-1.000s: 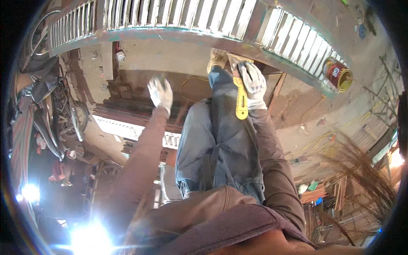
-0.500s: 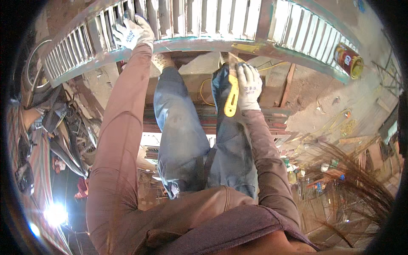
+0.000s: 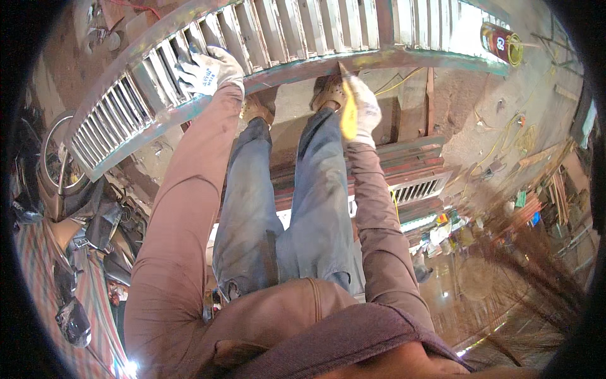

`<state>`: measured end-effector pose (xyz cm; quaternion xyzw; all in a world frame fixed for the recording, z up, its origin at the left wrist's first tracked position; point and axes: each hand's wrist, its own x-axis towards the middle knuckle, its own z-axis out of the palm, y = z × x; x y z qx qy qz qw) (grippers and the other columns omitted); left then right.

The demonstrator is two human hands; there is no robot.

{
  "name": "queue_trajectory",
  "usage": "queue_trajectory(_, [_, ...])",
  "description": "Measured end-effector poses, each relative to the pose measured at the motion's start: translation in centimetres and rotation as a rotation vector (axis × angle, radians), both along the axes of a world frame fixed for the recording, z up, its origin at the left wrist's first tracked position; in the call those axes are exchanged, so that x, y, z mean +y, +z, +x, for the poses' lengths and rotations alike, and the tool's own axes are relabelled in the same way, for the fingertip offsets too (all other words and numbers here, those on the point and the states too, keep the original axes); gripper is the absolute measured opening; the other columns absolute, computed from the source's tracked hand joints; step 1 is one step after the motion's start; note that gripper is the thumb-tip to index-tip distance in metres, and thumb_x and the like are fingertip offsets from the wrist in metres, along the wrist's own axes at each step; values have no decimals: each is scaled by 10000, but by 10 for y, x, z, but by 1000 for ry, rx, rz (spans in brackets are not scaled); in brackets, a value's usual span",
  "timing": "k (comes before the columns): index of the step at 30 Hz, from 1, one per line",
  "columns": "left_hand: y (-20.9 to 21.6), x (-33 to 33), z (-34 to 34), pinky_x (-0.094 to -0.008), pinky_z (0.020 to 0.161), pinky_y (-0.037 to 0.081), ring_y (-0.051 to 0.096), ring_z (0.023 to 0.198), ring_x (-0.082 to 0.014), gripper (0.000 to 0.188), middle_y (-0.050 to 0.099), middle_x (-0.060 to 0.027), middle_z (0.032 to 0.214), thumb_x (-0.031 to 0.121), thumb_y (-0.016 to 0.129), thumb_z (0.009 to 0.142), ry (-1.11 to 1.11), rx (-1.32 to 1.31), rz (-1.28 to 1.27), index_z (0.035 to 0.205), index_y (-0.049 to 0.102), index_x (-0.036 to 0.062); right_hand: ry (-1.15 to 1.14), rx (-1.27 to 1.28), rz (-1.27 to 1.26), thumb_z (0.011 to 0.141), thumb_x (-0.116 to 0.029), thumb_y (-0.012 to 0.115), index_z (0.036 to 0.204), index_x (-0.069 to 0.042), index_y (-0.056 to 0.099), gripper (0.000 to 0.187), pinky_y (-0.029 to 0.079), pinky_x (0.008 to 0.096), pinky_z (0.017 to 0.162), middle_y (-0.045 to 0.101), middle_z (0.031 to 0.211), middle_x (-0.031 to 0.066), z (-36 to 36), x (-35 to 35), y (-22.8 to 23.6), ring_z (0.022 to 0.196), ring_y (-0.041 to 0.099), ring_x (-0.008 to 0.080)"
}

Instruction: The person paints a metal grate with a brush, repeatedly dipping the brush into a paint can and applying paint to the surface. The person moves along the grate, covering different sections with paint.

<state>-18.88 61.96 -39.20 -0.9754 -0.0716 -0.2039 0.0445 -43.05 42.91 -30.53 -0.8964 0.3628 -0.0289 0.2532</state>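
A long slatted panel [image 3: 293, 73] with pale slats and a worn grey-green, reddish frame stretches across the far side, bent by the lens. My left hand [image 3: 211, 71], in a white work glove, lies on the slats at its left part with fingers spread. My right hand [image 3: 365, 112], gloved too, is closed around a yellow-handled putty knife [image 3: 349, 117]. Its dark blade points up, at or close to the panel's near edge; I cannot tell whether they touch. The grip is partly blurred.
A dark red and yellow can [image 3: 497, 39] stands at the panel's right end. Behind my legs lie stacked reddish bars [image 3: 410, 155] and another slatted piece [image 3: 420, 188]. A motorbike [image 3: 60, 183] is at the left. Yellow cord [image 3: 401, 82] runs over the floor.
The view has shifted and turned, so the panel and can sit differently. My right hand and putty knife have turned, the blade now more edge-on. My left hand stays on the slats.
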Motion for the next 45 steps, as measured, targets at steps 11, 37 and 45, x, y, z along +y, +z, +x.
queue_trajectory(11, [-13,9,1,-690,1000,285,417,1263,-480,420,523,-265,1306,383,541,878,-18,3,-40,1143,604,63,289,50,-121,828,-177,594,1119,-191,654,297,518,362,833,657,1162,37,11,14,1,989,637,224])
queue_trajectory(37, [110,-338,-97,-444,1034,379,473,1204,-401,494,420,-261,1358,361,552,936,-791,846,-976,1284,502,15,440,562,324,820,-237,606,1249,-123,571,446,461,446,920,602,1210,109,10,-23,17,1097,574,290])
queue_trajectory(45, [143,-531,-196,-406,1146,267,279,1390,-419,986,232,-313,1501,606,582,808,-425,1448,-1225,1467,241,-43,-448,-134,807,841,-244,604,1257,-114,566,437,474,434,904,602,1213,105,-54,-83,39,1090,579,274])
